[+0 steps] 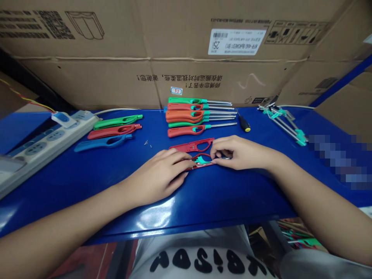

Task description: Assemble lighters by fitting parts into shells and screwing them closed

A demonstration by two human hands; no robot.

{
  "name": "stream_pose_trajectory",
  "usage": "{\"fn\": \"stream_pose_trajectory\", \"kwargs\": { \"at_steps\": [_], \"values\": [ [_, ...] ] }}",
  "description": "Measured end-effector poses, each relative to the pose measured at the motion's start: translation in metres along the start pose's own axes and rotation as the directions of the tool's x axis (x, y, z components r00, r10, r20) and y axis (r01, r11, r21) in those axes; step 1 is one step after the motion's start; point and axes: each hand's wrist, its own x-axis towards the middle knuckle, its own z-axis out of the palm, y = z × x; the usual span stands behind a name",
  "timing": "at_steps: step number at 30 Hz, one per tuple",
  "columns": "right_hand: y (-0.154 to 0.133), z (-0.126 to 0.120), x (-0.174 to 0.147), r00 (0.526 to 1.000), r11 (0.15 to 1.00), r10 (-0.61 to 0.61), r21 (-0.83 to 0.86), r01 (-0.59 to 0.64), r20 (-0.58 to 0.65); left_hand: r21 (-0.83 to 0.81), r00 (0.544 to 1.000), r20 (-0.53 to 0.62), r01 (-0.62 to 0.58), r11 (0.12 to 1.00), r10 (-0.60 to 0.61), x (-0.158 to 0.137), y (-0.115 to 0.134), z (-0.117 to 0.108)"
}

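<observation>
Both hands are at a red lighter shell half (199, 166) lying low on the blue table, its inside showing a teal trigger piece (201, 159) and thin wires. My left hand (161, 172) is closed on its handle end, thumb at the near edge and fingertips on top. My right hand (236, 152) pinches at the other end, where a bit of metal tube (226, 157) shows beneath the fingers; the rest is covered. Just behind lies the matching red shell half (188, 147), inner side up. Small metal screws (146, 142) lie to the left.
Assembled lighters (186, 115) with metal tubes lie stacked behind, beside a screwdriver (244, 123). Green, red and blue shells (113, 131) sit on the left near a power strip (55, 135). Tube-and-trigger parts (286, 123) lie right. A cardboard wall (116, 81) closes the back.
</observation>
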Motion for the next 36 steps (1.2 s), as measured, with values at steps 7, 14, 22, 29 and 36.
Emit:
{"fn": "stream_pose_trajectory", "kwargs": {
  "at_steps": [7, 14, 22, 29, 36],
  "values": [
    [0.001, 0.002, 0.001, 1.000, 1.000, -0.008, 0.011, 0.008, -0.022, 0.017, 1.000, -0.007, -0.002, 1.000, 0.002, 0.000, -0.001, 0.000],
    [0.018, 0.011, 0.003, 0.976, 0.994, -0.046, -0.111, 0.023, -0.211, -0.072, 0.998, -0.056, 0.002, 0.997, -0.006, 0.001, -0.004, 0.004],
    [0.019, 0.013, 0.009, 0.943, 0.995, 0.063, 0.092, -0.035, -0.327, -0.026, 0.968, -0.249, 0.018, 1.000, -0.023, 0.002, -0.010, -0.006],
    [0.007, 0.013, 0.014, 0.873, 0.666, 0.447, 0.724, -0.180, -0.194, 0.110, 0.950, -0.313, 0.025, 0.994, 0.011, 0.002, -0.022, -0.011],
    [0.004, 0.012, 0.009, 0.964, 0.908, 0.197, 0.403, -0.111, -0.177, -0.022, 0.965, -0.248, 0.083, 0.996, -0.086, 0.001, -0.014, -0.012]
  ]
}}
